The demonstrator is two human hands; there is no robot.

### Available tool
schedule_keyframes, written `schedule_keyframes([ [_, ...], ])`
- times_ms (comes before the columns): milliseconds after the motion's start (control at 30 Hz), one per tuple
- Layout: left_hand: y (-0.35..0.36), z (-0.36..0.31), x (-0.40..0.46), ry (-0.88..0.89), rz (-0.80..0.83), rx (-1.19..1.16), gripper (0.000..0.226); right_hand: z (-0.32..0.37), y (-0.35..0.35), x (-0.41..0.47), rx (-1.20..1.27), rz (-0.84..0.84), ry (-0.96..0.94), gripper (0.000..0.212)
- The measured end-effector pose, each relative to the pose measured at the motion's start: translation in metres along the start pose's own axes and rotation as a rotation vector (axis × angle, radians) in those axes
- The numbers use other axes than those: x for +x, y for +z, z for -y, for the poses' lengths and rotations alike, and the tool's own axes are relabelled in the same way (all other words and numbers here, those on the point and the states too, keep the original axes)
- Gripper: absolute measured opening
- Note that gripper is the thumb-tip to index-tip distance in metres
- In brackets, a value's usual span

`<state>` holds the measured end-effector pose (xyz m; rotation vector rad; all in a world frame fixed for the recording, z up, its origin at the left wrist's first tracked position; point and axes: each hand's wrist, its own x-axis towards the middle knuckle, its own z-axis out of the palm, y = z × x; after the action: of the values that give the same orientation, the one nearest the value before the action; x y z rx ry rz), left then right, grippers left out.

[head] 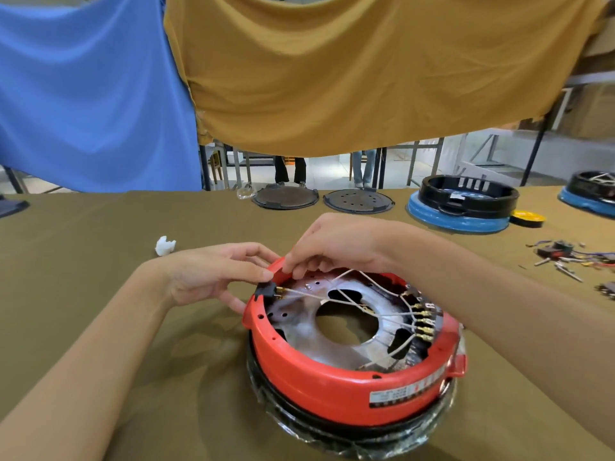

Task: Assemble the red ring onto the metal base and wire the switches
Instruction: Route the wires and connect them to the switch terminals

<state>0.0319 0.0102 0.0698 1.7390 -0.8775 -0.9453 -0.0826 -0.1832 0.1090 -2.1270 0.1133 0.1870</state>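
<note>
The red ring [332, 380] sits on the metal base [306, 331], which has a large round hole in its middle. A black switch [266, 290] is set in the ring's far-left wall, with white wires [352, 301] running from it across the base. More brass-tipped wires plug into a black switch block [424, 319] on the right wall. My left hand [213, 272] grips the ring's rim at the black switch, thumb on top. My right hand [336, 242] pinches a white wire just above the far rim.
On the olive cloth table: a white plastic piece [164, 245] at left, two dark round plates [285, 196] at the back, a black-and-blue ring assembly [462, 202], another one [590, 189] at far right, a yellow lid [528, 217], loose switches and wires [565, 256]. People's legs stand behind.
</note>
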Motion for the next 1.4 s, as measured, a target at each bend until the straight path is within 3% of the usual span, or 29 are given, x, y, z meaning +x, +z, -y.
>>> schedule_keyframes([
  [167,0.013,-0.006,0.004,0.011,-0.080,0.095,0.034,-0.015,-0.036,-0.018,0.100,-0.246,-0.136,0.015],
  [267,0.017,-0.005,0.008,0.029,-0.128,0.163,0.028,-0.041,-0.066,-0.033,0.307,-0.439,-0.180,0.016],
  [367,0.015,-0.005,0.010,0.045,-0.225,0.238,0.017,-0.074,-0.088,-0.039,0.479,-0.633,-0.139,0.017],
  [433,0.011,-0.005,0.011,0.041,-0.288,0.303,0.025,-0.097,-0.092,-0.038,0.543,-0.751,-0.067,0.015],
  [500,0.007,-0.005,0.009,0.023,-0.336,0.327,0.029,-0.118,-0.089,-0.034,0.516,-0.855,0.006,0.012],
  [567,0.002,-0.005,0.007,0.002,-0.395,0.314,0.030,-0.133,-0.085,-0.030,0.326,-0.924,0.064,0.011],
  [633,0.001,-0.004,0.008,-0.014,-0.451,0.320,0.029,-0.141,-0.083,-0.028,0.067,-0.925,0.082,0.009],
  [800,0.009,-0.005,0.014,-0.056,-0.504,0.326,0.022,-0.141,-0.074,-0.024,-0.398,-0.692,0.231,0.014],
  [1033,0.013,-0.003,0.015,-0.071,-0.534,0.322,0.023,-0.139,-0.067,-0.021,-0.678,-0.520,0.368,0.034],
  [1133,0.015,-0.002,0.017,-0.057,-0.541,0.321,0.025,-0.138,-0.071,-0.028,-0.720,-0.482,0.410,0.025],
  [1233,0.017,-0.001,0.020,-0.051,-0.558,0.325,0.020,-0.140,-0.077,-0.035,-0.563,-0.524,0.368,0.021],
  [1333,0.019,-0.001,0.022,-0.036,-0.582,0.339,0.018,-0.139,-0.077,-0.036,0.002,-0.694,0.201,0.018],
  [1400,0.022,-0.001,0.022,-0.013,-0.586,0.343,0.018,-0.136,-0.076,-0.036,0.354,-0.665,0.083,0.012],
])
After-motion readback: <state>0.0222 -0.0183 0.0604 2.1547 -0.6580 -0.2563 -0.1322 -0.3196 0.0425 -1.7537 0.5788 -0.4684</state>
